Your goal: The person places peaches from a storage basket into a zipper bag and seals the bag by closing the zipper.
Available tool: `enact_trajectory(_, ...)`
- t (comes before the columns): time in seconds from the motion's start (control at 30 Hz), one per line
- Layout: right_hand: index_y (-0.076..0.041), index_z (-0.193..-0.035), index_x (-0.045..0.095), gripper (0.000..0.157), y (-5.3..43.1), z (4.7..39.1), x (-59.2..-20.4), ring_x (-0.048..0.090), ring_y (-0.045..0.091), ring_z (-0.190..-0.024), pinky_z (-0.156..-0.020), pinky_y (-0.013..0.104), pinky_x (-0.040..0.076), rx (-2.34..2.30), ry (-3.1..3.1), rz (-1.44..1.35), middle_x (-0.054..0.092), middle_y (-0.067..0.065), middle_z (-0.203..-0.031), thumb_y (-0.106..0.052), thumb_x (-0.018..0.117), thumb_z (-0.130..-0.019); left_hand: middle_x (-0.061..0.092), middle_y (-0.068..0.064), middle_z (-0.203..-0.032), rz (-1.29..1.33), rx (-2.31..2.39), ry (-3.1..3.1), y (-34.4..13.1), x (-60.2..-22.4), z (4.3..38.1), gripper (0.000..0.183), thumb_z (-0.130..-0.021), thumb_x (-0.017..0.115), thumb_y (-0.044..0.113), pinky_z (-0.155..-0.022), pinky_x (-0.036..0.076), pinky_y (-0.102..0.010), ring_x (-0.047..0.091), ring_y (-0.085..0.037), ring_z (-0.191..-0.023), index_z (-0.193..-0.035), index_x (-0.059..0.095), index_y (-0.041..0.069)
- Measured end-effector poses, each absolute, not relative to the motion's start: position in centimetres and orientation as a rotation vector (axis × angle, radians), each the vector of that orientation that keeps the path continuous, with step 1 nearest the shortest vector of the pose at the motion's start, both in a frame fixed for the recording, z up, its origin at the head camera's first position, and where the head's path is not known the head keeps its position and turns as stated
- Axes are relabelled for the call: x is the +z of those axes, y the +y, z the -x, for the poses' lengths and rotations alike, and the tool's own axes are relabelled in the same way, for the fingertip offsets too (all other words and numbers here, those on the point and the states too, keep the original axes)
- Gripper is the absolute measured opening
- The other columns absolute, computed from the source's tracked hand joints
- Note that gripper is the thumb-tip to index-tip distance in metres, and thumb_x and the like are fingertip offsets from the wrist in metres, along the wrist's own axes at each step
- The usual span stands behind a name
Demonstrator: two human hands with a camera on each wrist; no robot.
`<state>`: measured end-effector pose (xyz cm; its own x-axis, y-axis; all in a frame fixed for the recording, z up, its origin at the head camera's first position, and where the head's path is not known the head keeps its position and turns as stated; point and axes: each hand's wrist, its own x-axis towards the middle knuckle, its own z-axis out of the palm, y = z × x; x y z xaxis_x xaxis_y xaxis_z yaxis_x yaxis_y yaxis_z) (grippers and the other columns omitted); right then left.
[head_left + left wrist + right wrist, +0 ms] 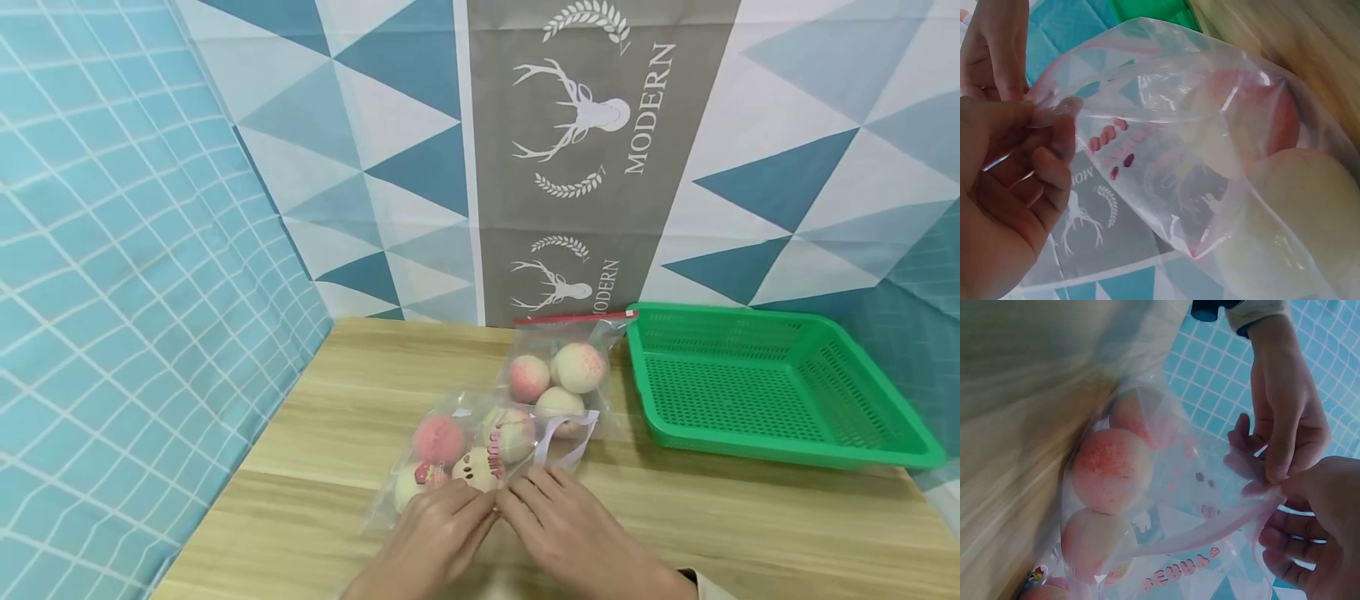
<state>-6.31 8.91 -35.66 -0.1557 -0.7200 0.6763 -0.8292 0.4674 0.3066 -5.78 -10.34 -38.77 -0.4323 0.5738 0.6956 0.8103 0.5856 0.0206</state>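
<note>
A clear zip bag [564,427] with pink printed lettering lies on the near part of the table, several pink-and-cream peaches [439,439] inside. At its near edge my left hand [435,533] pinches the plastic between thumb and fingers. Right beside it, my right hand [566,533] grips the same edge, the two sets of fingertips meeting. From the right wrist, the bag's opening strip [1210,531] runs toward the right hand's fingers, and the peaches [1112,470] sit at the far end of the bag. The left wrist view shows the plastic [1147,115] stretched from the fingertips.
Behind the near bag lies a second clear bag with a red zip strip [570,319], holding three peaches [581,367]. To its right stands a green plastic basket [787,454]. A patterned cloth [420,150] hangs behind the wooden table [300,467], with blue checked cloth at the left.
</note>
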Motion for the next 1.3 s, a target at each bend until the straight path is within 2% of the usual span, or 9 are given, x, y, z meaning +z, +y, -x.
enact_trajectory(0.13, -0.005, -0.091, 0.058, 0.019, 8.6, 6.9, -36.0, 0.051, 0.019, -0.077, -0.069, 0.03, 0.041, 0.215, -1.955, -1.264, 0.054, 0.003, -0.085, -0.019, 0.046, -0.09, 0.051, 0.011, -0.067, 1.083, -0.492, -2.095, -10.6, -38.8, 6.0, 0.018, -0.09, 0.049, 0.017, -0.056, 0.034, -0.007, 0.044, 0.0, -0.061, -0.089, 0.066, 0.012)
enact_trajectory(0.23, -0.009, -0.092, 0.06, 0.019, 8.7, 7.4, -36.3, 0.051, 0.019, -0.079, -0.07, 0.03, 0.04, 0.233, -1.951, -1.287, 0.055, 0.002, -0.087, -0.02, 0.045, -0.091, 0.046, 0.011, -0.064, 1.097, -0.512, -2.051, -10.8, -38.6, 6.1, 0.021, -0.091, 0.047, 0.015, -0.055, 0.028, -0.004, 0.039, 0.002, -0.059, -0.082, 0.066, 0.012)
enact_trajectory(0.33, -0.012, -0.093, 0.061, 0.019, 8.8, 8.1, -36.5, 0.052, 0.019, -0.081, -0.072, 0.03, 0.041, 0.216, -1.932, -1.297, 0.056, 0.001, -0.088, -0.015, 0.043, -0.09, 0.05, 0.01, -0.064, 1.107, -0.511, -2.019, -10.9, -38.4, 6.5, 0.019, -0.09, 0.049, 0.014, -0.055, 0.032, -0.004, 0.042, 0.002, -0.058, -0.081, 0.066, 0.011)
enact_trajectory(0.43, -0.012, -0.094, 0.063, 0.023, 9.1, 9.0, -36.7, 0.052, 0.02, -0.082, -0.074, 0.031, 0.043, 0.202, -1.929, -1.289, 0.056, 0.0, -0.086, -0.006, 0.043, -0.085, 0.055, 0.01, -0.066, 1.098, -0.508, -2.014, -11.3, -38.3, 6.9, 0.013, -0.087, 0.055, 0.015, -0.054, 0.038, -0.007, 0.047, 0.002, -0.059, -0.085, 0.068, 0.011)
enact_trajectory(0.63, -0.01, -0.092, 0.063, 0.028, 9.7, 10.0, -37.5, 0.053, 0.021, -0.085, -0.076, 0.031, 0.044, 0.193, -1.933, -1.319, 0.058, 0.002, -0.09, -0.001, 0.043, -0.076, 0.059, 0.01, -0.068, 1.063, -0.554, -2.045, -12.5, -39.0, 6.5, 0.013, -0.086, 0.054, 0.013, -0.054, 0.038, -0.006, 0.05, 0.003, -0.06, -0.087, 0.067, 0.012)
enact_trajectory(0.87, -0.008, -0.092, 0.064, 0.024, 11.6, 13.3, -39.0, 0.052, 0.02, -0.088, -0.079, 0.031, 0.046, 0.161, -1.998, -1.258, 0.06, 0.003, -0.091, -0.013, 0.042, -0.085, 0.063, 0.008, -0.072, 0.994, -0.572, -2.004, -14.2, -38.7, 6.7, 0.021, -0.091, 0.047, 0.015, -0.059, 0.046, -0.015, 0.058, -0.003, -0.065, -0.087, 0.067, 0.011)
enact_trajectory(1.03, -0.007, -0.088, 0.065, 0.018, 14.9, 16.5, -40.9, 0.049, 0.019, -0.081, -0.069, 0.029, 0.044, 0.197, -2.102, -1.178, 0.057, 0.002, -0.085, -0.015, 0.05, -0.082, 0.068, -0.001, -0.079, 0.962, -0.556, -1.982, -16.3, -37.9, 7.0, 0.022, -0.091, 0.048, 0.017, -0.063, 0.05, -0.021, 0.064, -0.012, -0.07, -0.087, 0.068, 0.008)
enact_trajectory(1.17, -0.009, -0.091, 0.066, 0.017, 16.5, 17.9, -41.6, 0.05, 0.018, -0.077, -0.062, 0.028, 0.041, 0.208, -2.14, -1.143, 0.058, 0.001, -0.084, -0.017, 0.062, -0.077, 0.067, -0.002, -0.077, 0.936, -0.622, -1.984, -17.9, -37.4, 7.1, 0.023, -0.091, 0.05, 0.018, -0.062, 0.049, -0.017, 0.063, -0.01, -0.066, -0.087, 0.069, 0.005)
enact_trajectory(1.3, -0.012, -0.09, 0.063, 0.011, 16.8, 18.6, -40.5, 0.049, 0.017, -0.077, -0.064, 0.029, 0.039, 0.28, -2.167, -1.095, 0.058, -0.003, -0.083, -0.019, 0.062, -0.081, 0.064, -0.002, -0.072, 0.928, -0.807, -1.988, -18.7, -36.8, 7.6, 0.011, -0.084, 0.056, 0.002, -0.052, 0.044, -0.009, 0.055, 0.0, -0.056, -0.088, 0.067, 0.001)
